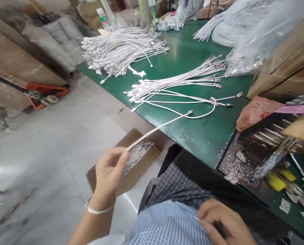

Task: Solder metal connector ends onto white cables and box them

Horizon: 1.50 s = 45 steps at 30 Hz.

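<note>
My left hand [112,166] pinches one end of a white cable [157,128] over the floor side of the table. The cable stretches up to the right, and its metal plug lies over the table top. Low in front of the checked blue clothing, my right hand [223,221] is closed with thumb and fingers together; a small dark shape shows in it, too blurred to name. A loose bunch of white cables [172,80] lies on the green table [190,132], just beyond the held one. One cable of that bunch curls around near its plugs.
A larger cable heap [121,47] lies farther back. Below the table edge stands an open cardboard box [141,173] with thin white pieces inside. At right are a reddish brick [256,112], a soldering iron stand, and a tray [225,160] with solder scraps. Plastic bags [266,37] lie behind.
</note>
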Each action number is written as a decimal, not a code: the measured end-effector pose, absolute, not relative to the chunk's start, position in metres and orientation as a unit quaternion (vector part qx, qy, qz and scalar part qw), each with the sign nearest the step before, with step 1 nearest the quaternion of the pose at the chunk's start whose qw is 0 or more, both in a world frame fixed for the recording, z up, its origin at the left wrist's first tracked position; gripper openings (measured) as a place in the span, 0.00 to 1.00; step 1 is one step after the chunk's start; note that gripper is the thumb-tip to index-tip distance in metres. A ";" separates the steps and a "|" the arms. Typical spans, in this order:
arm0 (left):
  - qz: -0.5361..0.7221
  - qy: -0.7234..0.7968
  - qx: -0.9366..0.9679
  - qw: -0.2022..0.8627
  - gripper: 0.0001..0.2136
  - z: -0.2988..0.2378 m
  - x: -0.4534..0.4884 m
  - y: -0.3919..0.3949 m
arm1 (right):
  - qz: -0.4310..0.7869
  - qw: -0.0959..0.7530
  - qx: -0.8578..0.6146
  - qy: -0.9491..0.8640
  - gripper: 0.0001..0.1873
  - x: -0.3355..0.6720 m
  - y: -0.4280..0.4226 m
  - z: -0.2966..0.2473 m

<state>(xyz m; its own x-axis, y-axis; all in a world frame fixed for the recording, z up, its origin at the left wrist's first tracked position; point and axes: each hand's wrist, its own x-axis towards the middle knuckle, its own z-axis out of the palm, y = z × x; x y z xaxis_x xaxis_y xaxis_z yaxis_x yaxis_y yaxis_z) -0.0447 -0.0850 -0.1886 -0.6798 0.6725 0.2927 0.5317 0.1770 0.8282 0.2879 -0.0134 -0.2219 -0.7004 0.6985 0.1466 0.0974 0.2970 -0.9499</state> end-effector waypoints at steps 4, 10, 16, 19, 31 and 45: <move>0.400 0.740 0.482 0.245 0.08 -0.208 -0.039 -0.116 | 0.634 0.219 -0.255 -0.696 0.07 0.250 -0.008 -0.243; 0.255 0.687 0.512 0.447 0.13 -0.232 -0.019 -0.142 | 0.764 0.219 -0.201 -0.573 0.22 0.188 0.012 -0.263; 0.189 0.612 0.548 0.537 0.10 -0.231 -0.022 -0.135 | 0.747 0.245 -0.169 -0.595 0.18 0.183 0.003 -0.245; 0.241 0.602 0.537 0.540 0.15 -0.221 -0.015 -0.108 | 0.715 0.250 -0.166 -0.632 0.12 0.198 -0.014 -0.240; 0.409 0.452 0.368 0.702 0.23 -0.211 0.092 -0.037 | 0.576 0.217 -0.310 -0.724 0.07 0.286 -0.027 -0.230; 0.279 0.397 0.546 0.683 0.11 -0.200 0.106 -0.022 | 0.422 0.340 -0.417 -0.729 0.13 0.317 -0.012 -0.199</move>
<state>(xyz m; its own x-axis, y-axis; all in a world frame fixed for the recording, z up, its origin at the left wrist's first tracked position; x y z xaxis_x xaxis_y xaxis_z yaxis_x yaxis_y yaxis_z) 0.1059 -0.0223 -0.2005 0.5289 0.8148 -0.2375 0.0513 0.2487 0.9672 0.3166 -0.0119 -0.1985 -0.4208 0.8959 0.1428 0.3221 0.2947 -0.8997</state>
